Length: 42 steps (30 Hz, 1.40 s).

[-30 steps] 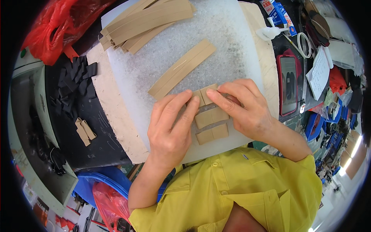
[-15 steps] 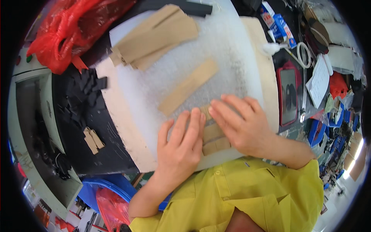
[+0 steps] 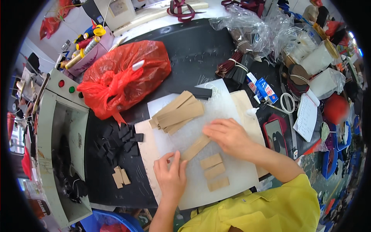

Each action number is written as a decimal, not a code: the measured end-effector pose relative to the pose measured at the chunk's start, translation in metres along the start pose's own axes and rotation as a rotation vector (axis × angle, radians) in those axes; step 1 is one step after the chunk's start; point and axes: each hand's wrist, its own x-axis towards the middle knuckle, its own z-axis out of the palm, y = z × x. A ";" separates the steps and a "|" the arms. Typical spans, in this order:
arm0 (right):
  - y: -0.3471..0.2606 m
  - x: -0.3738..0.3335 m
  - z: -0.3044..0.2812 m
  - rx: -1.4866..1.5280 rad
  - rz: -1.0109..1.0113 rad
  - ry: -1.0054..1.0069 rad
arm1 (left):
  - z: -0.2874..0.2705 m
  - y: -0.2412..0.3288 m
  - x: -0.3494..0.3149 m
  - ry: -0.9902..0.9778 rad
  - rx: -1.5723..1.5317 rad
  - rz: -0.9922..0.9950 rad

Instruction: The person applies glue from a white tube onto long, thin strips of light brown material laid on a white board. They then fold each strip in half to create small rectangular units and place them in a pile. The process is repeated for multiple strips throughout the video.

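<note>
A tan strip lies slantwise over a pale cutting sheet in front of me. My right hand has its fingers closed on the strip's upper right end, which they cover. At its lower left end is my left hand, thumb and forefinger apart beside the tip. Below the strip, three short tan pieces sit in a column. A fanned stack of longer tan strips rests farther up the sheet.
Left of the sheet are a heap of small black pieces and a few small tan pieces. A red plastic bag stands behind. To the right lie a phone, a notebook and blue-and-white boxes.
Both hands have left the short pieces and moved to the two ends of the single strip. The view has shifted, now taking in more of the table's far side.
</note>
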 end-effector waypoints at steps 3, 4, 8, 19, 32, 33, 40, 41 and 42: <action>0.001 -0.005 0.002 0.050 0.048 -0.040 | 0.006 -0.001 -0.004 0.001 -0.039 0.006; 0.000 -0.006 0.002 0.090 0.080 -0.049 | 0.007 -0.001 -0.004 0.010 -0.059 0.006; -0.001 -0.003 -0.004 0.093 0.120 -0.028 | 0.004 0.007 0.004 0.024 -0.107 -0.008; -0.002 -0.010 -0.007 0.234 0.157 -0.016 | 0.002 0.003 0.005 0.034 -0.153 0.055; -0.026 -0.010 0.003 -0.058 0.080 0.079 | 0.032 0.015 0.016 0.106 -0.279 0.029; -0.024 -0.015 0.003 -0.031 0.057 0.096 | 0.031 0.014 0.016 0.087 -0.266 0.069; -0.021 -0.030 -0.002 0.054 0.031 0.096 | 0.019 0.016 0.014 0.042 -0.258 0.139; -0.021 -0.031 -0.001 0.038 0.029 0.080 | 0.019 0.017 0.015 0.036 -0.257 0.141; -0.020 -0.030 -0.003 0.025 0.027 0.064 | 0.018 0.017 0.017 0.038 -0.228 0.168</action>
